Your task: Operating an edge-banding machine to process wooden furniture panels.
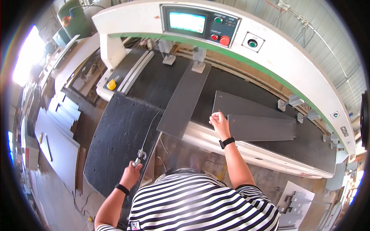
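Note:
My left hand (131, 175) is wrapped round the handle of a metal air blow gun (139, 154), whose long thin nozzle reaches over a scratched black board (119, 134) toward a grey panel. That long grey panel (185, 100) lies across the machine bed, its near end over the front edge and its far end under a clamp. My right hand (219, 121) is closed above the bed, with its fingers curled; anything inside is hidden. Just right of it lie two more grey panels, a front one (262, 128) overlapping a rear one (239, 103).
A white machine beam (277, 42) with a screen (187, 22) and red stop button (224, 40) arches behind the bed. Several clamp feet (198, 67) hang beneath it. A yellow knob (111, 84) sits at the bed's left end. White boards (58, 150) are stacked at far left.

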`<act>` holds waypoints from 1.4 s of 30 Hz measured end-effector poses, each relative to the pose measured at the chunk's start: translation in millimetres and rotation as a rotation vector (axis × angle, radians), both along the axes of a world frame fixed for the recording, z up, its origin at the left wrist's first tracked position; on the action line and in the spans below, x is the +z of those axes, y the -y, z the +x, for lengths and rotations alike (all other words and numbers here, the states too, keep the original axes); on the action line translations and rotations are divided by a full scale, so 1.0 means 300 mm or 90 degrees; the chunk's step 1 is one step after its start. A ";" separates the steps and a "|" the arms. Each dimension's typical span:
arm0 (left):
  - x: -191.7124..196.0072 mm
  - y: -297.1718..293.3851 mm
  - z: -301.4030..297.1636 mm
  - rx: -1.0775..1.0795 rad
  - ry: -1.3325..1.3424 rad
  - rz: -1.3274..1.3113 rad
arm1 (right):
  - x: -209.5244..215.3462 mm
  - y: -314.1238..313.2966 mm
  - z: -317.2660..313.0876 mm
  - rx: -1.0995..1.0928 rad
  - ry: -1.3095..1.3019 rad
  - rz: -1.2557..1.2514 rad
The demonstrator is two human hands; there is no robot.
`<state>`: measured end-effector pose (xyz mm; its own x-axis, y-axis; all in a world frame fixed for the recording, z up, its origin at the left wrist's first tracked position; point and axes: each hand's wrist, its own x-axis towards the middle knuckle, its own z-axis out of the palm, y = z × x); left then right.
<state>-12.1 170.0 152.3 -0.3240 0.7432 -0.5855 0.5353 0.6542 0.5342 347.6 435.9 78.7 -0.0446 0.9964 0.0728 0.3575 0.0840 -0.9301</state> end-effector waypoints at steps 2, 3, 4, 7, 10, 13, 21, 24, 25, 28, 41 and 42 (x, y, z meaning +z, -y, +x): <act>0.069 0.037 -0.017 -0.227 -0.093 0.095 | -0.033 0.063 0.003 0.010 0.018 -0.036; 0.087 0.066 -0.026 -0.234 -0.098 0.057 | -0.045 0.088 -0.008 0.025 0.016 -0.054; 0.101 0.085 -0.031 -0.243 -0.105 0.024 | -0.053 0.099 -0.010 0.038 0.013 -0.068; 0.107 0.118 -0.081 -0.087 -0.098 -0.014 | -0.075 0.132 -0.007 0.080 0.013 -0.088; 0.092 0.181 -0.072 -0.290 -0.170 0.043 | -0.103 0.136 -0.033 0.103 -0.005 -0.117; 0.078 0.182 -0.056 -0.181 -0.122 0.030 | -0.129 0.144 -0.084 0.154 -0.024 -0.130; 0.106 0.037 0.092 -0.206 -0.030 0.060 | -0.278 0.151 -0.210 0.146 -0.107 -0.341; 0.031 -0.031 0.100 -0.213 -0.029 0.077 | -0.281 0.177 -0.302 0.147 -0.191 -0.410; -0.003 -0.042 0.102 -0.206 -0.015 0.095 | -0.268 0.182 -0.331 0.145 -0.221 -0.434; 0.018 -0.115 0.162 -0.204 0.014 0.055 | -0.270 0.177 -0.348 0.120 -0.278 -0.441; -0.241 -0.561 0.107 -0.342 -0.201 0.314 | -0.255 0.170 -0.376 0.120 -0.324 -0.464; -0.236 -0.608 0.098 -0.343 -0.205 0.348 | -0.249 0.170 -0.382 0.105 -0.307 -0.437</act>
